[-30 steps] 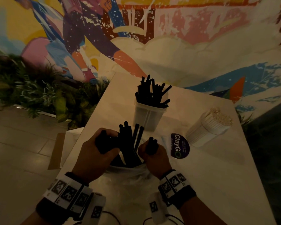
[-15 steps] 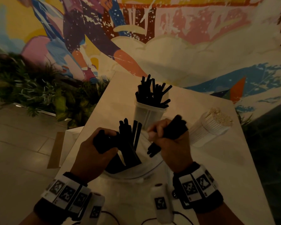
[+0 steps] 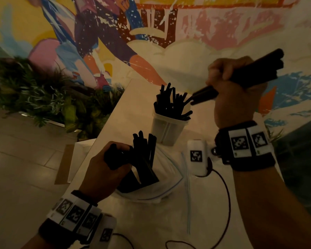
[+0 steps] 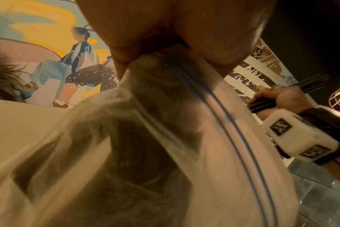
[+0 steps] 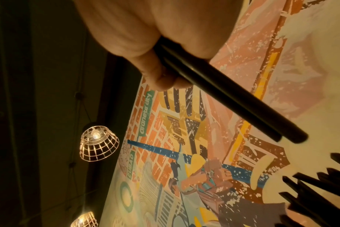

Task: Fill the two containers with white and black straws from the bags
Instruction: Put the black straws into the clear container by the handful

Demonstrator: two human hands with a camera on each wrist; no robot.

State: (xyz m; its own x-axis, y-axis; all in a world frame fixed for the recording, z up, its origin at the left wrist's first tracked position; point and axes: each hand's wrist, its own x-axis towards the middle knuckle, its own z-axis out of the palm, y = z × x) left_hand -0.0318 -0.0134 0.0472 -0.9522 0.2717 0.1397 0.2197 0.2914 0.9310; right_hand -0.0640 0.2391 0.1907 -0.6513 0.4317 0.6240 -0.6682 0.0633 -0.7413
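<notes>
On the white table [image 3: 210, 221] a clear zip bag [image 3: 156, 191] holds black straws [image 3: 144, 155] standing upright. My left hand [image 3: 108, 169] grips the bag at its left side; in the left wrist view its fingers [image 4: 165, 30] pinch the bag's plastic [image 4: 165, 122]. Behind the bag stands a clear container [image 3: 166, 130] full of black straws [image 3: 170, 103]. My right hand [image 3: 230, 83] grips a tilted bunch of black straws [image 3: 255, 72], whose lower end hangs just above and right of the container. The same bunch [image 5: 223, 95] crosses the right wrist view. My right arm hides the white-straw container.
A planter of green leaves [image 3: 34, 97] runs along the painted mural wall at left. A white box and a sheet of cardboard [image 3: 65, 162] lie on the floor beside the table's left edge. Black cables [image 3: 226, 198] trail over the table. Wire lamps [image 5: 98, 142] hang overhead.
My right hand has risen out of the bag with a bunch of black straws, up and to the right, to beside the container's top. The left hand keeps its hold on the bag.
</notes>
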